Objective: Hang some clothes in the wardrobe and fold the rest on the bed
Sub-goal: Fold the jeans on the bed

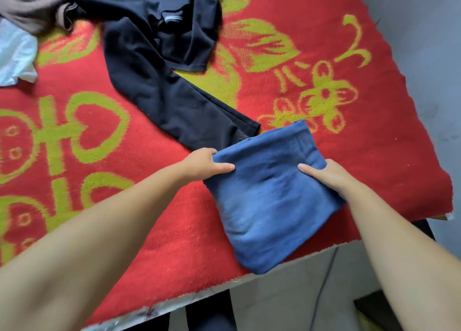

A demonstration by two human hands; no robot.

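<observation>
Blue garment (272, 193), already folded to a rough rectangle, lies on the red blanket (149, 206) near the bed's front right corner; its near end reaches almost to the front edge. Left hand (204, 164) grips the left edge w/ thumb on top, fingers tucked under. Right hand (326, 174) does the same on the right edge, thumb on top.

Likely step: last fold or squaring up. To do it well, keep both grips level, pull sides taut, press flat so layers don't slip.

Edges: bed edge runs close at front and right, so don't slide the bundle nearer. Black garment (159, 63) sprawls just beyond, its sleeve end touching or just beside the blue's far left corner. Open blanket to the left & far right for parking the bundle. Brown garment (32, 6) and pale cloth (15, 53) far left.
</observation>
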